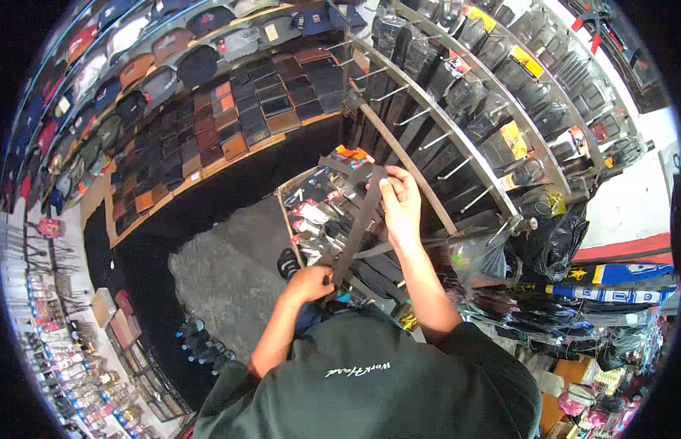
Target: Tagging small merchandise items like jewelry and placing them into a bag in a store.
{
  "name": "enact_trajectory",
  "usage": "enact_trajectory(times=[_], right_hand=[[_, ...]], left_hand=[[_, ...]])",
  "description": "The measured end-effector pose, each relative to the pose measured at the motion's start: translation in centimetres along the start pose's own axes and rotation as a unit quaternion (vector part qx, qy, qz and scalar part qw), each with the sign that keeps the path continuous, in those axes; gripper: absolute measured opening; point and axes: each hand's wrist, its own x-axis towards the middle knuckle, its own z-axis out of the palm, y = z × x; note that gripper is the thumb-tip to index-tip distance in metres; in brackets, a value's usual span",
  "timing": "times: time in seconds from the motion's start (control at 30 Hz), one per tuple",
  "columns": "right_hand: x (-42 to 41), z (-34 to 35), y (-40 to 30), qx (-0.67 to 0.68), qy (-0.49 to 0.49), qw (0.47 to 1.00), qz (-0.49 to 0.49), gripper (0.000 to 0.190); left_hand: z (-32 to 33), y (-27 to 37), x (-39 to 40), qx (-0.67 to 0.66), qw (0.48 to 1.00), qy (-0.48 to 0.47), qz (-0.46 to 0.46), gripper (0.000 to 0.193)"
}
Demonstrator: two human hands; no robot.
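Observation:
A flat dark strap (pixel 360 226), which looks like a belt, runs slantwise between my two hands. My right hand (pixel 402 204) pinches its upper part between thumb and fingers, and a loose length reaches out to the left there. Lower down, the fingers of my left hand (pixel 310 283) are curled around the strap's other part. Beneath the strap is a shallow bin with a pale rim (pixel 280 200), filled with packaged goods (pixel 314 213) in clear wrapping. Further dark straps (pixel 376 277) lie close to my body, partly hidden by my arms.
At right, metal racks (pixel 428 104) with prongs carry wrapped belts (pixel 497 118). A wooden bar (pixel 403 156) slants beside my right hand. Clear (pixel 477 260) and black (pixel 560 247) plastic bags hang near my right forearm. Wallets (pixel 231 120) and caps (pixel 198 66) fill displays ahead.

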Motion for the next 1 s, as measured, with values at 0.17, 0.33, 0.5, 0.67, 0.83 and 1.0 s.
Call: enact_trajectory(times=[0.17,0.33,0.5,0.67,0.83,1.0], right_hand=[[1.4,0.7,0.6,0.028,0.018,0.999,-0.01,0.034],[1.9,0.9,1.5,0.04,0.036,0.995,0.087,0.048],[2.4,0.5,4.5,0.069,0.007,0.99,0.126,0.032],[5.1,1.0,6.3,0.147,0.027,0.978,0.149,0.029],[11.5,-0.5,8.6,0.249,0.033,0.913,0.321,0.025],[17.8,2.5,9.1,0.163,0.08,0.956,0.231,0.01]], left_hand=[[1.4,-1.4,-0.6,0.123,0.984,-0.049,-0.121,0.033],[1.0,-2.2,-0.2,0.035,0.997,0.024,-0.06,0.044],[0.2,-0.3,1.9,-0.211,0.965,0.153,0.033,0.023],[0.2,-1.6,2.6,-0.231,0.965,0.12,0.01,0.019],[-0.6,-1.7,3.0,-0.344,0.933,0.1,-0.01,0.016],[-1.0,-4.9,2.9,-0.375,0.92,0.11,-0.003,0.013]])
